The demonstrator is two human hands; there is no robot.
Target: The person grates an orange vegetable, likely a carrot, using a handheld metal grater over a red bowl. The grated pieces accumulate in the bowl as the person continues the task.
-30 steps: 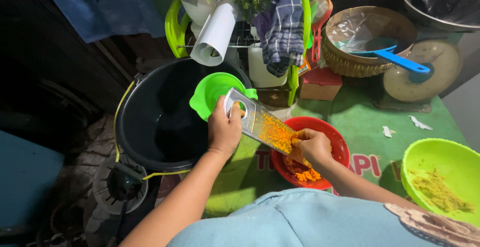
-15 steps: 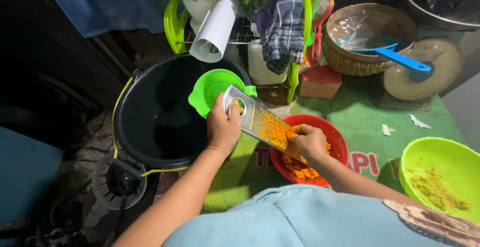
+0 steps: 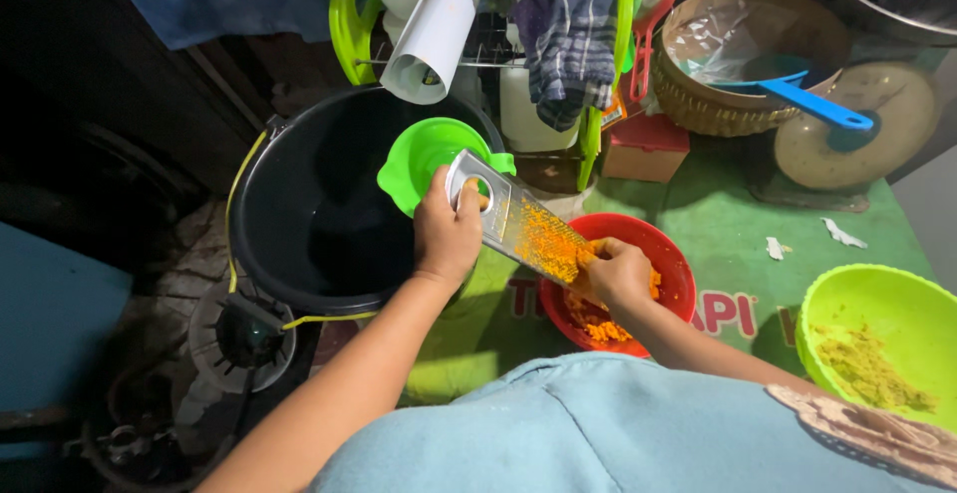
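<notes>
Left hand: the left hand [image 3: 446, 237] is clamped around the upper end of a flat metal grater [image 3: 510, 222], fingers wrapped over its handle hole, holding it tilted.
Right hand: the right hand [image 3: 618, 274] is closed on a small orange piece pressed against the lower part of the grater; the piece itself is mostly hidden under the fingers.
Grater: it slopes from far left down to near right, its lower end over the red bowl [image 3: 666, 254]; orange shreds coat its face near the right hand.
Red bowl: it sits on the green table cover [image 3: 718, 214] at the centre, just beneath the right hand, with a heap of orange gratings [image 3: 601, 330] in it.
Left of the hands: a large black bucket [image 3: 319, 214] with a yellow-trimmed handle stands beside the table, and a small bright green scoop-like bowl [image 3: 427, 159] rests at its rim, just behind the left hand.
Near right: a lime green bowl [image 3: 877, 333] holds a smear of yellowish pulp, well apart from the red bowl.
Far right: a woven basket [image 3: 738, 64] lined with clear plastic holds a blue-handled utensil [image 3: 812, 104].
Far centre: a checked cloth [image 3: 573, 34] hangs from a rack, next to a white paper roll [image 3: 431, 29].
Near edge: the person's light blue shirt [image 3: 598, 433] fills the bottom of the view.
</notes>
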